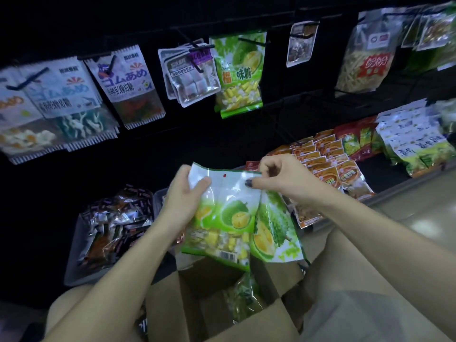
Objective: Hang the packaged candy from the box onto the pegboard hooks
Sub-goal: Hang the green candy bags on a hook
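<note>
I hold two green durian candy bags over the open cardboard box (214, 309). My left hand (183, 196) grips the front bag (222, 218) by its upper left side. My right hand (278, 180) pinches the white top strip of the bags near the hang hole. The second bag (274, 230) fans out to the right behind the first. More green candy packs (246, 297) lie inside the box. On the dark pegboard above, a matching durian bag (238, 75) hangs from a black hook (251, 41).
Other hanging packs: white gummy bags (125, 85) at left, a grey clear pack (190, 72), and snack bags (362, 53) at right. A grey bin (74, 267) of dark wrapped snacks stands at lower left. A shelf (394, 181) at right carries orange and green packets.
</note>
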`<state>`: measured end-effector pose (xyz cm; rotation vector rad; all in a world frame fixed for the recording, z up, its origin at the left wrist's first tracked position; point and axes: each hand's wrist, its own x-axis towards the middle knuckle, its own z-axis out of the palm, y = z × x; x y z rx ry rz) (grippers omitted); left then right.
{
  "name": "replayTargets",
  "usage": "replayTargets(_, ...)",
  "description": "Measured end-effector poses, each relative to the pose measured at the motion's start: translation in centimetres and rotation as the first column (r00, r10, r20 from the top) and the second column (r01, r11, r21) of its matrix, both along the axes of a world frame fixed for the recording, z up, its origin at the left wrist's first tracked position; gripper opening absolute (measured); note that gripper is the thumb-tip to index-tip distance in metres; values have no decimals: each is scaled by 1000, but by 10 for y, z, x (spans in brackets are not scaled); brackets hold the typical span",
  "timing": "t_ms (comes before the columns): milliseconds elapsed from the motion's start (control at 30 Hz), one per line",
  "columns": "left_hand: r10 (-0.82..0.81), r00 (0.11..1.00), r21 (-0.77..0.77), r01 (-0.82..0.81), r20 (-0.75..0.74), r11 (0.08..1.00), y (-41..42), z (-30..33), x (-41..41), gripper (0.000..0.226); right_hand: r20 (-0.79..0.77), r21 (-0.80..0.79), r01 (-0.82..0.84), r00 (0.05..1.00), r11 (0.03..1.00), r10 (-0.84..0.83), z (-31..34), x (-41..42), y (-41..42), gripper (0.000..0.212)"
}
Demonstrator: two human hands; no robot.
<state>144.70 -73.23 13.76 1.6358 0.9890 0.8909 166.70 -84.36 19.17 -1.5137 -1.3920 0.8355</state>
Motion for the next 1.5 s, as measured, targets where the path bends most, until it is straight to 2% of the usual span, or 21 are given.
replayTargets(67, 79, 994, 143, -68, -76, 987, 11, 9, -6, 23, 35, -19, 42, 999, 999, -41, 0, 10, 3, 38)
replayTargets(167, 54, 988, 229, -20, -143, 973, 17, 28, -8, 54, 55, -58, 112, 993, 992, -109, 4, 12, 12, 41)
replayTargets(233, 38, 968, 396, 66, -249, 916, 19, 35, -1, 56, -39, -105, 205, 977, 973, -210, 9, 9, 19, 44)
replayTargets(300, 72, 928, 514, 137, -366, 847, 18, 34, 8, 45, -234, -176, 273, 922, 946, -309, 17, 5, 26, 44)
replayTargets(400, 62, 912, 498, 164, -406, 852, 9, 32, 19, 27, -515, -269, 322, 748, 908, -418, 30, 3, 33, 31)
replayTargets(500, -26, 890, 439, 250, -455, 863, 4, 32, 24, 37, -744, -330, 299, 502, 895, -442, 37, -1, 40, 22)
replayTargets(567, -160, 877, 333, 333, -454, 882, 1, 32, 23, 39, -813, -346, 288, 383, 893, -438, 39, -7, 45, 17)
replayTargets(667, -353, 840, 160, 448, -412, 880, -4, 30, 14, 51, -854, -354, 293, 285, 888, -435, 42, -14, 49, 19)
replayTargets(833, -368, 836, 135, 454, -407, 881, -9, 25, 11, 72, -893, -351, 350, 153, 869, -422, 50, -16, 53, 17)
replayTargets(900, -336, 867, 178, 420, -367, 890, -13, 22, 18, 62, -912, -332, 350, 118, 876, -393, 52, -19, 55, 18)
replayTargets(967, -223, 928, 224, 295, -299, 929, -14, 21, 26, 33, -927, -310, 337, 102, 889, -362, 54, -24, 56, 19)
replayTargets(1000, -143, 960, 218, 197, -242, 956, -10, 19, 28, 19, -930, -303, 326, 105, 896, -352, 55, -25, 55, 19)
replayTargets(1033, -72, 977, 205, 113, -199, 972, -6, 20, 29, 19, -932, -295, 312, 113, 903, -344, 55, -25, 55, 18)
replayTargets(1067, -16, 983, 205, 53, -181, 977, -1, 20, 29, 35, -934, -286, 297, 129, 911, -335, 57, -24, 53, 16)
replayTargets(1100, 22, 982, 212, 18, -187, 977, 3, 21, 29, 46, -931, -270, 286, 168, 919, -325, 58, -21, 51, 13)
replayTargets(1167, 56, 980, 258, -5, -191, 966, 4, 30, 26, 42, -880, -248, 286, 333, 926, -339, 58, -12, 46, 10)
replayTargets(1233, 35, 982, 283, 18, -183, 959, 5, 38, 26, 49, -730, -255, 297, 566, 920, -384, 49, -2, 42, 33)
replayTargets(1333, -3, 994, 228, 29, -111, 973, 10, 41, 24, 39, -339, -206, 329, 859, 921, -383, 28, 7, 34, 52)
replayTargets(1367, 0, 995, 210, 21, -98, 978, 12, 42, 25, 32, -198, -201, 298, 920, 933, -337, 20, 7, 31, 54)
replayTargets(1433, 4, 997, 187, 10, -72, 982, 13, 45, 26, 19, -11, -232, 225, 972, 946, -234, 8, 0, 25, 57)
replayTargets(1500, -21, 998, 205, 33, -60, 978, 13, 48, 29, 19, 41, -178, 247, 969, 952, -244, -6, -3, 24, 64)
